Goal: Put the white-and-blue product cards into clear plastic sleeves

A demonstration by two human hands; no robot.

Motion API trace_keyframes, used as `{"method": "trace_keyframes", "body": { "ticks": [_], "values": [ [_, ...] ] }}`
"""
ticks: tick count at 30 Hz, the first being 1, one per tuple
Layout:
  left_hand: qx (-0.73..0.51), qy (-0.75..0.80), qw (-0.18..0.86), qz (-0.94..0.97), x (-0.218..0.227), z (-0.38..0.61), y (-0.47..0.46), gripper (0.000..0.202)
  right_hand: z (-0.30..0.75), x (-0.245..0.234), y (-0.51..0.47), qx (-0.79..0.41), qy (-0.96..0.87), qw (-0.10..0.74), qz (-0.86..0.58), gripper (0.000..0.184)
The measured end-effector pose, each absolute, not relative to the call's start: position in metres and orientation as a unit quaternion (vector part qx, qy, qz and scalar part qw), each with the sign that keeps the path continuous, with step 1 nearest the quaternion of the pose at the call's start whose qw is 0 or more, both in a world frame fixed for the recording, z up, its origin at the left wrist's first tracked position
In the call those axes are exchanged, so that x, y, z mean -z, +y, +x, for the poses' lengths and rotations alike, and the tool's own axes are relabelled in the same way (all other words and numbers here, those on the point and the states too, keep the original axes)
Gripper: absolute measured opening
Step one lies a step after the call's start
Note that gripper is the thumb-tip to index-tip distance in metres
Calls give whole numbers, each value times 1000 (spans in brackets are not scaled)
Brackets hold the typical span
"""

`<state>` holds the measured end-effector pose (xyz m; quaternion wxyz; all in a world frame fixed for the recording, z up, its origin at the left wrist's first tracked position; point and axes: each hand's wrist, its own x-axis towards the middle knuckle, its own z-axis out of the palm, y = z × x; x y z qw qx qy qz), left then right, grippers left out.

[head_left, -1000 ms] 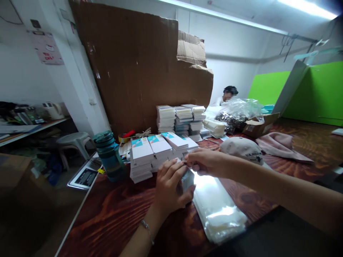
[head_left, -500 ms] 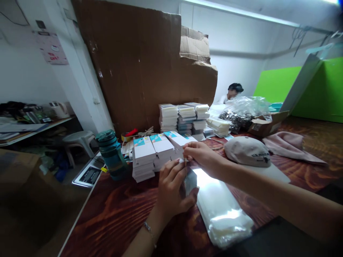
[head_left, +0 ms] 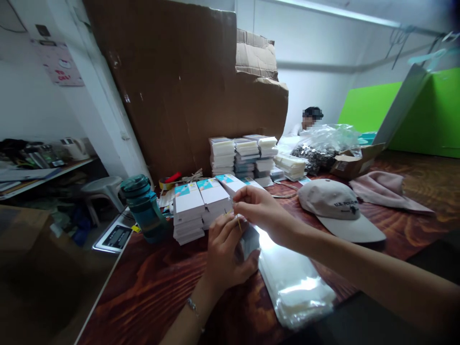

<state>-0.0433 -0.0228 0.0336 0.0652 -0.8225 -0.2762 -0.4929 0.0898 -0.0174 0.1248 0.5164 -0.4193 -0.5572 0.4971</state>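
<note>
My left hand (head_left: pixel 228 251) is wrapped around a small greyish bundle (head_left: pixel 249 242), its thumb on the near side. Most of that bundle is hidden by the fingers, so its kind is unclear. A thin yellowish rubber band (head_left: pixel 239 223) shows at the bundle's top by the left fingertips. Just above, my right hand (head_left: pixel 253 206) is closed in a pinch at the band. Under the right forearm lies a pile of clear plastic sleeves (head_left: pixel 296 282). Beyond the left hand stand stacks of white cards (head_left: pixel 189 211) with blue printed ends.
A teal water bottle (head_left: pixel 145 208) stands at the table's left edge. Farther back are taller stacks of packs (head_left: pixel 222 155) before a cardboard sheet (head_left: pixel 161 86). To the right lie a cap (head_left: pixel 328 206), a pink cloth (head_left: pixel 388 189) and an open carton (head_left: pixel 355 163). A person (head_left: pixel 311 120) sits behind.
My right hand has shifted slightly left and down, staying close to the left fingertips. The left hand keeps its hold on the bundle. The whole view has moved a little.
</note>
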Motion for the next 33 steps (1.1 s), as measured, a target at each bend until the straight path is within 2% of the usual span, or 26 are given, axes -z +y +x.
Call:
{"method": "trace_keyframes", "body": {
  "ticks": [5,8,12,15,19,22,25,28,33],
  "values": [
    [503,-279,35,-817,-32,-40,-23,41,87,-126,-28,-458,-641,481,-386,15],
    [501,-276,33,-820,-31,-40,-23,45,90,-125,-28,-419,-679,456,-393,13],
    [493,-271,38,-826,-29,-42,-23,55,100,-122,-29,-365,-676,466,-439,12],
    [492,-265,39,-829,-28,-44,-22,59,109,-109,-37,-346,-661,467,-474,28],
    [501,-242,17,-831,-26,-44,-22,64,117,-86,-52,-378,-669,419,-484,58],
    [509,-235,-6,-828,-24,-41,-21,74,116,-76,-60,-389,-694,400,-454,68],
    [524,-241,-30,-816,-22,-38,-20,81,110,-74,-63,-319,-739,410,-430,74],
    [537,-240,-36,-808,-19,-37,-19,84,105,-72,-64,-230,-769,394,-448,70],
    [529,-234,-32,-815,-15,-39,-19,91,104,-68,-69,-182,-785,352,-476,54]
  ]
}}
